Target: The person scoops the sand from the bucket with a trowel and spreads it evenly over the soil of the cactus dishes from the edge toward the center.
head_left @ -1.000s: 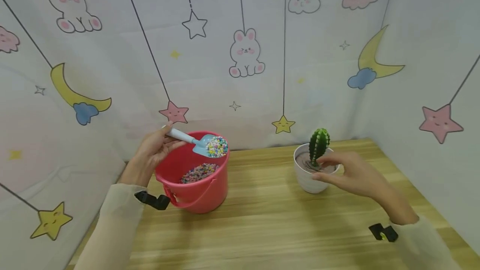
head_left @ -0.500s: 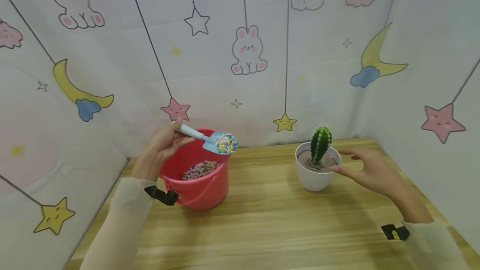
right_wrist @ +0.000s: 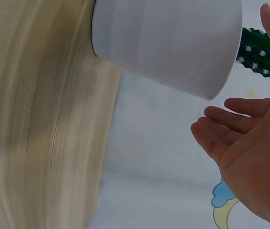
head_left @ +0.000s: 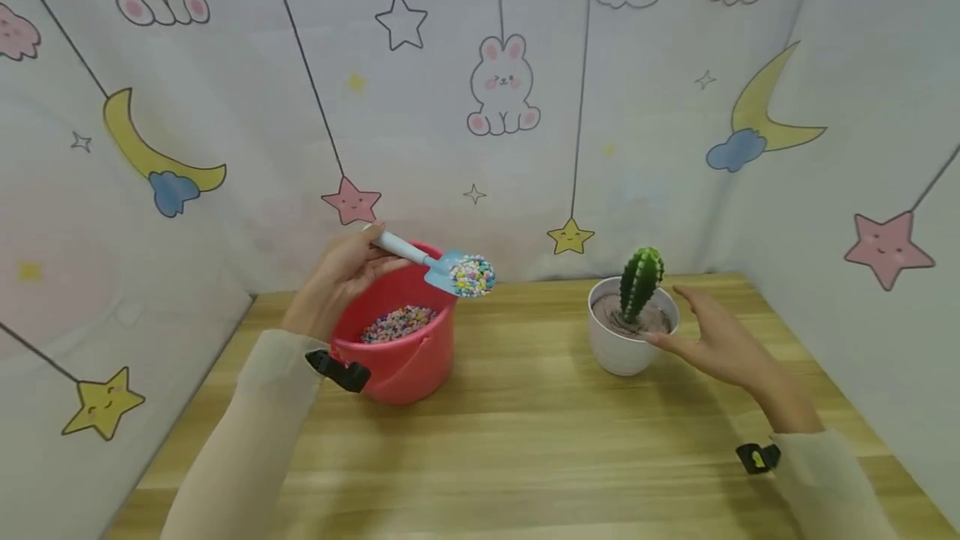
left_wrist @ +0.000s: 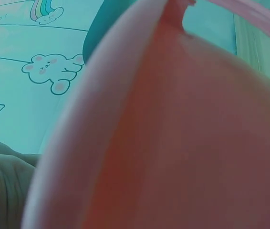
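My left hand (head_left: 337,277) grips the pale handle of a small trowel (head_left: 401,247) over the right side of a red bucket (head_left: 411,369). Its light blue blade bears a heap of multicoloured beads (head_left: 472,275), just past the bucket's rim. More beads (head_left: 397,323) lie inside the bucket. The bucket's wall (left_wrist: 211,133) fills most of the left wrist view and hides the trowel there. On the right, a green cactus (head_left: 641,286) stands in a white pot (head_left: 622,348). Beside the pot's right rim is my right hand (head_left: 720,344), thumb and fingers spread; the right wrist view shows its fingers extended near the pot.
Bucket and pot stand apart on a wood-grain table (head_left: 517,440). A white cloth backdrop (head_left: 420,123) printed with bunnies, stars and moons encloses the back and both sides. The bucket's handle (left_wrist: 254,19) appears at the top of the left wrist view.
The left hand has carried the loaded trowel rightward, from over the bucket to past its rim. My right hand has drawn back from over the pot to its right side. The head view has tilted down slightly.
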